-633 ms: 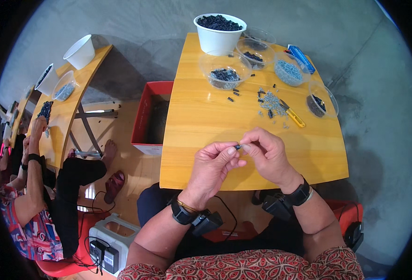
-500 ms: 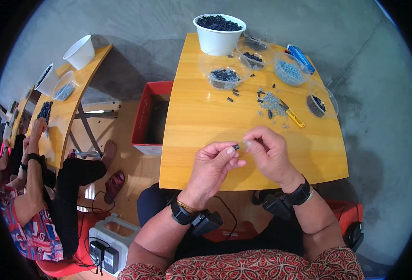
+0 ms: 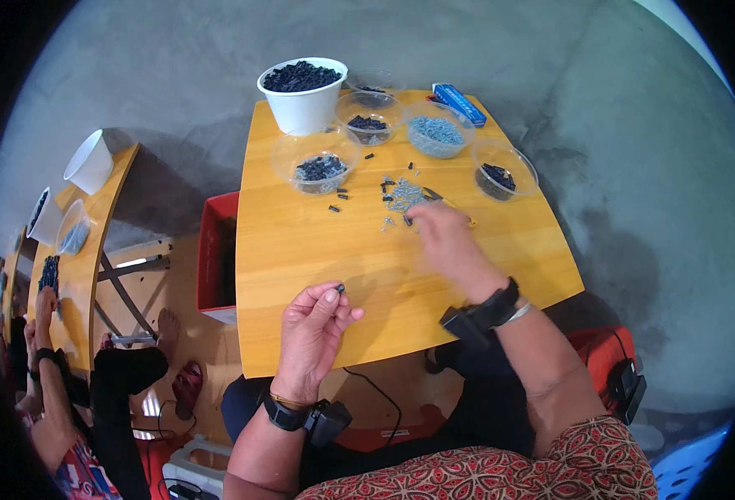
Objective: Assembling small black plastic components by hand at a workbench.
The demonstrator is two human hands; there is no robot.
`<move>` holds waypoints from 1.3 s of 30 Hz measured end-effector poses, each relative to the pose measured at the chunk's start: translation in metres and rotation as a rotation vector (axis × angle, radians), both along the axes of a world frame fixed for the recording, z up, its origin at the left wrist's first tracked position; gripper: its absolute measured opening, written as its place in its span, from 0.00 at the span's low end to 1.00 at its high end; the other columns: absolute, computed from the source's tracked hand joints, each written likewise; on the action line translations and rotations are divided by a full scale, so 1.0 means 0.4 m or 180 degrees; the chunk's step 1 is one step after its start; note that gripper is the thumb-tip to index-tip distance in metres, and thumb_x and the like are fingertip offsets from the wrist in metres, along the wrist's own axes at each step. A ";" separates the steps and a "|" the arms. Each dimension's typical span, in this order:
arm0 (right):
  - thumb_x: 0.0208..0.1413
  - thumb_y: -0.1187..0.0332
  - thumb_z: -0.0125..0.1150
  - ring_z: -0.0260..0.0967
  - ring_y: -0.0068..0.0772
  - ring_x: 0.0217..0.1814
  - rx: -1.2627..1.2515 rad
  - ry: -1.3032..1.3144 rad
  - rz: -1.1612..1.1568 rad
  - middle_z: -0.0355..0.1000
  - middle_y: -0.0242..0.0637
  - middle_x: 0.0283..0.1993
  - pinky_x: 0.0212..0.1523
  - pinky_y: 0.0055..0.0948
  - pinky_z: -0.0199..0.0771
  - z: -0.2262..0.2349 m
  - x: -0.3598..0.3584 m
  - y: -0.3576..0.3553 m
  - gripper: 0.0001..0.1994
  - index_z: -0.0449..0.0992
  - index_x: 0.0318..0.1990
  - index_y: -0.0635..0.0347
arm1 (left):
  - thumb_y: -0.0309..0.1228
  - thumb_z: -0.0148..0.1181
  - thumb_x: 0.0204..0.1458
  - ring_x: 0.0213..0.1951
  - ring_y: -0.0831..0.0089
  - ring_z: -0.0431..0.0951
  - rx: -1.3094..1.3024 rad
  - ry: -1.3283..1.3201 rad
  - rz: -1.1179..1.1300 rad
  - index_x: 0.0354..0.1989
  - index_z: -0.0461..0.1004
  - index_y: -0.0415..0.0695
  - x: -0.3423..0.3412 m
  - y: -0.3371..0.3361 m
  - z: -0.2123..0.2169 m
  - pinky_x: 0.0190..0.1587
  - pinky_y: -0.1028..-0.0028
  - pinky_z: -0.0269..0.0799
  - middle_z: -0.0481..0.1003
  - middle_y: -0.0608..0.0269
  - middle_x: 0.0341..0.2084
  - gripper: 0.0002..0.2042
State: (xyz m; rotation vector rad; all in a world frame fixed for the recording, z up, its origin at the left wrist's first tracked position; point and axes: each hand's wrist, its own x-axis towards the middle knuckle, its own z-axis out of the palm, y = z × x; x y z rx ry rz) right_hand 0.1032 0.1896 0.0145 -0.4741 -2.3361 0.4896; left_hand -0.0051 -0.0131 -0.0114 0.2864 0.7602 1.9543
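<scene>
Near the table's front edge, my left hand [image 3: 307,329] pinches a small black plastic piece [image 3: 340,288] between thumb and fingertips. My right hand [image 3: 449,237] is stretched forward over the wooden table, its fingertips at the near side of a loose pile of small silvery metal pieces [image 3: 402,197]. Motion smears its fingers, so their grip cannot be made out. A yellow-handled cutter knife [image 3: 471,222] lies beside the pile, partly hidden by my right hand. A few black pieces [image 3: 334,208] like the held one lie scattered left of the pile.
Along the far side stand a white tub [image 3: 302,104] heaped with black pieces, a clear bowl [image 3: 440,148] of silvery pieces and several other clear bowls. A blue box [image 3: 459,104] lies behind them. A red bin [image 3: 209,275] is left of the table. Another person works further left.
My right hand has left my left hand and reached forward to the silvery pile. My left hand still pinches the black piece. The view has shifted, moving the table left.
</scene>
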 end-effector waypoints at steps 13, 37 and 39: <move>0.47 0.76 0.50 0.65 0.28 0.23 -0.0207 -0.0621 0.0050 0.69 0.42 0.23 0.26 0.25 0.64 0.024 -0.025 0.072 0.04 0.71 0.30 0.65 | 0.25 0.49 0.51 0.27 0.77 0.73 0.0015 -0.0106 0.0053 0.35 0.71 0.39 -0.003 0.000 0.004 0.36 0.72 0.74 0.71 0.64 0.25 0.06; 0.46 0.75 0.52 0.67 0.35 0.25 -0.0351 -0.1138 0.0726 0.68 0.42 0.25 0.28 0.30 0.67 0.011 -0.232 -0.039 0.04 0.66 0.31 0.63 | 0.24 0.49 0.51 0.27 0.78 0.72 0.0217 -0.0183 0.0113 0.35 0.71 0.39 -0.036 -0.024 -0.001 0.37 0.72 0.73 0.72 0.63 0.25 0.06; 0.47 0.77 0.51 0.65 0.22 0.26 -0.2456 -0.0751 0.1188 0.67 0.33 0.25 0.28 0.21 0.66 0.045 -0.174 -0.073 0.03 0.67 0.31 0.63 | 0.25 0.49 0.51 0.26 0.78 0.71 0.0294 -0.0122 0.0025 0.36 0.71 0.39 -0.036 -0.023 -0.007 0.37 0.72 0.73 0.72 0.63 0.25 0.06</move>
